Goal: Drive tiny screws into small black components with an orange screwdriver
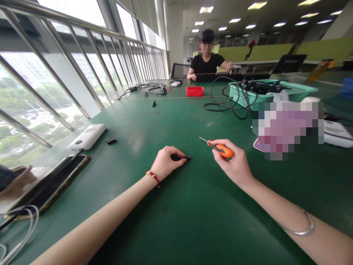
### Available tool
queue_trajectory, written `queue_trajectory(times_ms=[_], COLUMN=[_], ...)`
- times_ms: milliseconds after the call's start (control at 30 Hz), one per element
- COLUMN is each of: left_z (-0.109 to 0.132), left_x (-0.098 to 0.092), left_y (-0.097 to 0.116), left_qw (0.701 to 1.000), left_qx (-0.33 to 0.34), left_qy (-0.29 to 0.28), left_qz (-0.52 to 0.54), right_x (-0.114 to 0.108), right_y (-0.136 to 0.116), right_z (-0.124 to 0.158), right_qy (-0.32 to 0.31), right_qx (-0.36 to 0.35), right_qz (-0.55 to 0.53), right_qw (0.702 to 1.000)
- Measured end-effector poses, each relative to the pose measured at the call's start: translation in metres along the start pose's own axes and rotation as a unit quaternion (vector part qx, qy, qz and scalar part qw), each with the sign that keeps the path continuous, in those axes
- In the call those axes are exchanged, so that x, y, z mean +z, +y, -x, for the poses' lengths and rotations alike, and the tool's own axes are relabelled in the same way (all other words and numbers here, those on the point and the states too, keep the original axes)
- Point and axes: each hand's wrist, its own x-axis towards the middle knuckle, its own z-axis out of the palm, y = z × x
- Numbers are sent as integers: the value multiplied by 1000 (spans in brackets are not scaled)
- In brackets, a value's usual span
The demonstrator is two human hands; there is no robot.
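My left hand (165, 162) rests on the green table (171, 221) with its fingers pinched on a small black part (184, 158). My right hand (233, 163) is closed round an orange-handled screwdriver (219, 148), whose thin metal tip points left and up, a little above and to the right of the black part. The tip is clear of the part. A red cord bracelet is on my left wrist and a silver bangle on my right forearm.
At the left lie a white power bank (87, 136), a small black piece (110, 140) and a phone (52, 184) with white cables. Farther back are a red tray (194, 91), a teal basket (248, 96) with black cables, and a seated person (208, 60).
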Motion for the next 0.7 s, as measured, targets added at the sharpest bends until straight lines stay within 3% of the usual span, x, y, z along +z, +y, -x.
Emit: queue_trajectory(times_ms=[133, 300, 467, 700], left_z=[-15, -11, -10, -10], left_x=[27, 23, 21, 21], left_y=[23, 19, 19, 21], left_qw=[998, 999, 999, 999], left_qx=[62, 47, 39, 44], left_qy=[-7, 14, 7, 9], left_qz=[4, 8, 18, 23], right_x=[-11, -19, -19, -14], right_y=[3, -1, -8, -11], right_z=[-5, -4, 3, 7], right_qy=[74, 140, 140, 84], right_qx=[9, -4, 18, 27], right_qz=[8, -15, -59, -81], right_qw=[997, 990, 988, 993])
